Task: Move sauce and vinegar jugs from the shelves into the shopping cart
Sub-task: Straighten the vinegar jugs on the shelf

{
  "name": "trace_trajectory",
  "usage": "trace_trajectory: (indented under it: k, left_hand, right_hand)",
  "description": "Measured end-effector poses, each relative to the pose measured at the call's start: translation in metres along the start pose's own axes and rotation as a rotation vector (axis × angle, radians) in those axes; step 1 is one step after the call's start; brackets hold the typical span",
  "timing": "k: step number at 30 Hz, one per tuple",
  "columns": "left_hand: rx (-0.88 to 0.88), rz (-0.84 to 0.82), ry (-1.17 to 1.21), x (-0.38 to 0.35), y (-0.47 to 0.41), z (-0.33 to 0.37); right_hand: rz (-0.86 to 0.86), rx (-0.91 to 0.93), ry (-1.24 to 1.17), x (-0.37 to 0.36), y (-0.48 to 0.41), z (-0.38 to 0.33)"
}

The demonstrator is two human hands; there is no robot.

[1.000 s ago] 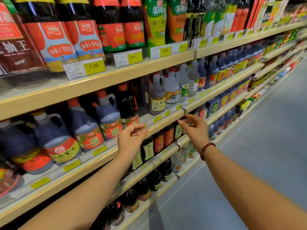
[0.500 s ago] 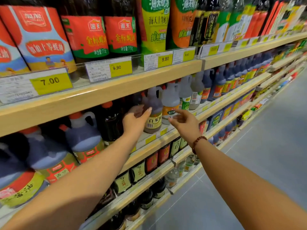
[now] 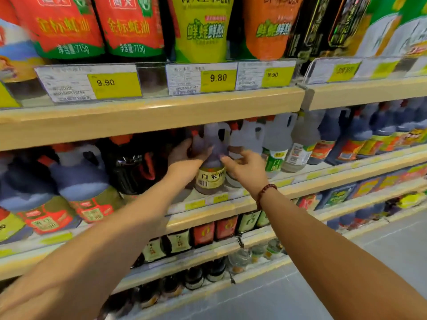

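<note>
At frame centre the left hand [image 3: 184, 158] curls round the pale vinegar jug [image 3: 210, 179] (yellow label); the right hand [image 3: 246, 168], fingers [image 3: 227, 160] loosely spread, touches its other side.

Bright, even overhead store light, slightly warm. The top shelf board [image 3: 150, 116] throws deep shadow over the recess below. The dark bottle [image 3: 131, 167] there is nearly black, with a few small glints. Floor [image 3: 381, 255] pale with a soft sheen, no hard shadows.

Whole frame soft and smeary, with a blocky, painterly texture. Pouches [image 3: 67, 26] at upper left streaked by motion blur. Price tag [image 3: 218, 78] reading 9.80 is the sharpest thing; the fine print beside it is mush. Left hand [image 3: 184, 158] and right hand [image 3: 247, 167] blurred where they meet the vinegar jug [image 3: 210, 179], finger edges lost.

Wide-angle bend: shelf edges bow, forearms balloon toward the lower corners. Far-right jugs [image 3: 360, 135] dissolve into colour blobs.
</note>
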State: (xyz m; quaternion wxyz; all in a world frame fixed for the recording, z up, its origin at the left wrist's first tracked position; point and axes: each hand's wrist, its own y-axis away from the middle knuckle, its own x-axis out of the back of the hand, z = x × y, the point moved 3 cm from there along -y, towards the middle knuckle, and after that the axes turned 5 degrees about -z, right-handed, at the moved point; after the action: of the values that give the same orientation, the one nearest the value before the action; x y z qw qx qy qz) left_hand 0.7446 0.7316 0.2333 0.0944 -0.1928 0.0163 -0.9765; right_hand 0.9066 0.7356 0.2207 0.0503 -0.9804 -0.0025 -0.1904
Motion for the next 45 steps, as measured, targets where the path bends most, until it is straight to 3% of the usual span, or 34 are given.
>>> trace_trajectory:
  k: [6,10,13,16,26,32,37,45]
  left_hand:
    - [0.007,0.099,0.104,-0.007,0.013,-0.001]
    - [0.069,0.147,0.149,-0.007,0.018,0.001]
    - [0.004,0.279,0.140,-0.002,0.035,0.004]
    - [-0.113,0.415,0.032,-0.002,0.057,0.012]
    - [-0.225,0.064,0.068,-0.077,0.039,0.071]
    - [-0.176,-0.005,0.156,-0.117,0.021,0.081]
    - [-0.144,0.023,0.124,-0.140,0.010,0.092]
    - [-0.138,0.234,-0.045,-0.167,0.013,0.112]
  right_hand:
    - [-0.075,0.080,0.075,0.002,-0.003,0.006]
    - [-0.150,0.079,-0.048,0.020,0.002,0.002]
    - [-0.078,0.095,-0.213,0.048,0.009,0.004]
    - [0.083,0.103,-0.199,0.080,0.008,0.010]
    - [0.318,0.085,-0.006,0.125,-0.006,0.012]
    - [0.243,0.056,0.122,0.145,-0.023,0.021]
    - [0.145,0.053,0.132,0.149,-0.044,0.026]
    - [0.079,0.140,0.216,0.161,-0.062,0.034]
